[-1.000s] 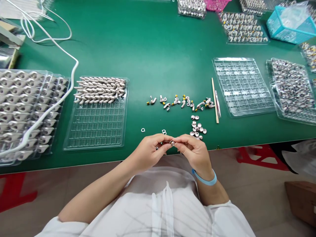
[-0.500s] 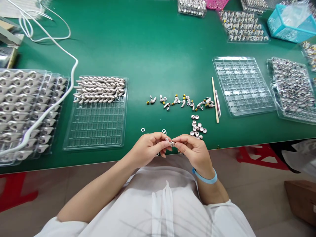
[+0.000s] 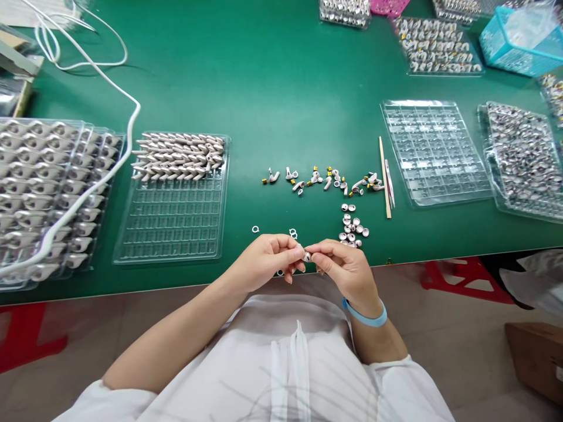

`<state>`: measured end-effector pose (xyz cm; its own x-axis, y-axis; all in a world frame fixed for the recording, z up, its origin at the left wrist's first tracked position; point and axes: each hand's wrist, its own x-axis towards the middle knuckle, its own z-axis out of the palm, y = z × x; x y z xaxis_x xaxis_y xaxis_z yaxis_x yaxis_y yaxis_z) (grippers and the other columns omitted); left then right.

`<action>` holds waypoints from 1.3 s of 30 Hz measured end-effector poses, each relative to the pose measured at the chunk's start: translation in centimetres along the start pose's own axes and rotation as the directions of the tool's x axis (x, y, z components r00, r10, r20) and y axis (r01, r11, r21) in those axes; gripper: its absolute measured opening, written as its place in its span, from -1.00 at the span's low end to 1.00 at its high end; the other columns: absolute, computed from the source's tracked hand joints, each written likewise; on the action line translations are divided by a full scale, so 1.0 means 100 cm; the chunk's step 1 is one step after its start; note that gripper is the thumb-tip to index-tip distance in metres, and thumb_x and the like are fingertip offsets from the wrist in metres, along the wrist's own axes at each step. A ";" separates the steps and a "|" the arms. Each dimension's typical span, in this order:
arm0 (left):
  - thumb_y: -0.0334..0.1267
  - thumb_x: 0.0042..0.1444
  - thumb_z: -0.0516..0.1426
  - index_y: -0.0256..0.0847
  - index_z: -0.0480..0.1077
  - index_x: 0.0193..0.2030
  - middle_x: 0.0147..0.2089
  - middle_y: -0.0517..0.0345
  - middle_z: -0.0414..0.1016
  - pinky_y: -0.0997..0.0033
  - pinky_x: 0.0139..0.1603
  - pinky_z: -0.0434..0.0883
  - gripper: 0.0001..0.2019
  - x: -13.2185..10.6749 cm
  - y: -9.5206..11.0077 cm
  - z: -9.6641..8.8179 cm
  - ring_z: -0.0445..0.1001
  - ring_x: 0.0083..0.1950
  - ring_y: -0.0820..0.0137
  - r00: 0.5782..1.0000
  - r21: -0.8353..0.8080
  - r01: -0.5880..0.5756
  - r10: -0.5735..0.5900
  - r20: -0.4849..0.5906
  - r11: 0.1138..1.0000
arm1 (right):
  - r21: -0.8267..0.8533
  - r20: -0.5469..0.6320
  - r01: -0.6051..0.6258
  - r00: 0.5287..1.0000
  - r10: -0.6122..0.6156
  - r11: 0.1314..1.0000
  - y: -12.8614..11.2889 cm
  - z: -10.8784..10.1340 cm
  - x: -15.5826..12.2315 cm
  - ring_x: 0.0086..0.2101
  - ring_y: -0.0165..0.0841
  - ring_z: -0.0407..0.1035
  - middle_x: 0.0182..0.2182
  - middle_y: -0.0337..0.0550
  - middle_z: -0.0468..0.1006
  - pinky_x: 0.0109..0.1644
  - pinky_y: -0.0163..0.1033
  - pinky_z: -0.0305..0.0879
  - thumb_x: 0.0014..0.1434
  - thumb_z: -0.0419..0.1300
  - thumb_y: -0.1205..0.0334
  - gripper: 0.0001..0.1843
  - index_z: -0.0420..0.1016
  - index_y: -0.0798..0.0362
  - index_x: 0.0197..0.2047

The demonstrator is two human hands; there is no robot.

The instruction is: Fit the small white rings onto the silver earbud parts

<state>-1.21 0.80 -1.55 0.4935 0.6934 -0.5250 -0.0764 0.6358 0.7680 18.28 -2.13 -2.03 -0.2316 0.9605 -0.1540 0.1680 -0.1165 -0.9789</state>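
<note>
Just over the table's front edge, both hands meet fingertip to fingertip. My left hand (image 3: pixel 273 262) is closed in a pinch on a small pale earbud piece, mostly hidden by the thumb. Pinched by my right hand (image 3: pixel 345 269) is a small, shiny round earbud cap (image 3: pixel 307 257), touching or very near the left fingertips. Similar round caps (image 3: pixel 353 227) lie in a cluster beyond the right hand. Earbud stem pieces (image 3: pixel 328 179) with yellow tabs form a loose row farther back. Small white rings (image 3: pixel 293 233) lie near the left hand, one (image 3: pixel 255 229) apart.
A partly filled clear tray (image 3: pixel 169 234) of stem shells stands left, beside stacked trays (image 3: pixel 37 202) crossed by a white cable (image 3: pixel 132 126). A wooden stick (image 3: pixel 385 179) and tweezers (image 3: pixel 390 184) lie right, near a clear tray (image 3: pixel 433 152), a filled tray (image 3: pixel 523 158) and a blue basket (image 3: pixel 505 53).
The small pieces between my fingertips have turned slightly, and the left one is more covered. Both hands stay almost in place; the view has shifted a little.
</note>
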 end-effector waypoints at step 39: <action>-0.49 0.21 0.16 -0.17 0.44 0.06 -0.16 -0.02 0.59 0.28 -0.14 0.55 -0.70 0.003 -0.026 0.001 0.56 -0.14 0.33 0.367 0.768 -0.640 0.881 0.298 0.006 | -0.323 -0.188 0.325 0.898 -0.397 0.889 0.010 0.017 0.001 -0.40 -0.41 0.40 -0.37 -0.18 0.54 -0.31 -0.28 0.40 0.15 0.21 0.44 -0.82 0.54 0.03 -0.19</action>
<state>-0.79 -0.66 -3.63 0.3722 0.7135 0.5936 0.3490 -0.7002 0.6228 16.75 -2.55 -3.23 -0.0944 0.9567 0.2755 0.3839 0.2903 -0.8766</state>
